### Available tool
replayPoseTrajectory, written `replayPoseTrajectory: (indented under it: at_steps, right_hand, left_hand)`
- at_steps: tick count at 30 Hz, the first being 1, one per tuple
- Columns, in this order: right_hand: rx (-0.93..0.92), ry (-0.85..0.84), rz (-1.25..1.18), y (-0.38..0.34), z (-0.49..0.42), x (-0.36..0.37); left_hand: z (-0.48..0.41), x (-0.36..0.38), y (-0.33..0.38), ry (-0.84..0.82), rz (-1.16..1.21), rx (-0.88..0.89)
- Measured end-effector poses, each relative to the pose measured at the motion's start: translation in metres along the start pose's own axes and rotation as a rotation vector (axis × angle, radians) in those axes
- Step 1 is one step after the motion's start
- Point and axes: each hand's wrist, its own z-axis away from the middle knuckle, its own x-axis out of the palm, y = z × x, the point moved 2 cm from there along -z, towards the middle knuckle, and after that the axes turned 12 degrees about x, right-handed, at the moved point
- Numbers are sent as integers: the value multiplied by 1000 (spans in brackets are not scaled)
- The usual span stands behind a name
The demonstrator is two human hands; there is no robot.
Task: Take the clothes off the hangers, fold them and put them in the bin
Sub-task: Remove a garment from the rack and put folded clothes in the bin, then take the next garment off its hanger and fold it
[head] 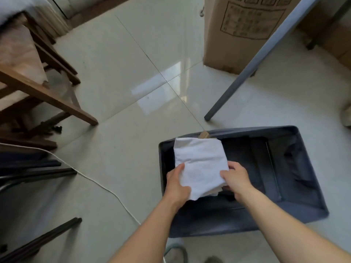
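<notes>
Folded white cloth [199, 164] is over the left part of the dark bin [247, 129]. It could flop open if one side is let go first. Left hand [176, 185] pinches its near left corner. Right hand [237, 179] grips the right corner. Both arms reach forward.

Floor [117, 76]: pale glossy tiles with thin joints.
Bin [218, 224]: dark blue fabric, stood open at lower right.
Cardboard box [237, 35]: upright at the far side.
Grey leg [237, 82]: foot planted between box and bin.
Wooden frame [57, 103]: feet at left.
White cable [98, 184]: trailed across lower left.
</notes>
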Motion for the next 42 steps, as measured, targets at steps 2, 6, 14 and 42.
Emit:
replayPoseTrajectory:
  at_steps: [2, 6, 14, 42]
  right_hand:
    - [-15, 35, 46, 6, -6, 2]
    - [-25, 54, 146, 4, -3, -2]
    - [26, 96, 228, -19, 47, -23]
    - [-317, -71, -687, -96, 580, -236]
  left_hand:
    - [-5, 7, -3, -8, -3, -56]
    - [-6, 9, 0, -25, -58, -90]
    - [22, 0, 40, -41, -126, -143]
    - [405, -51, 460, -310, 367, 336]
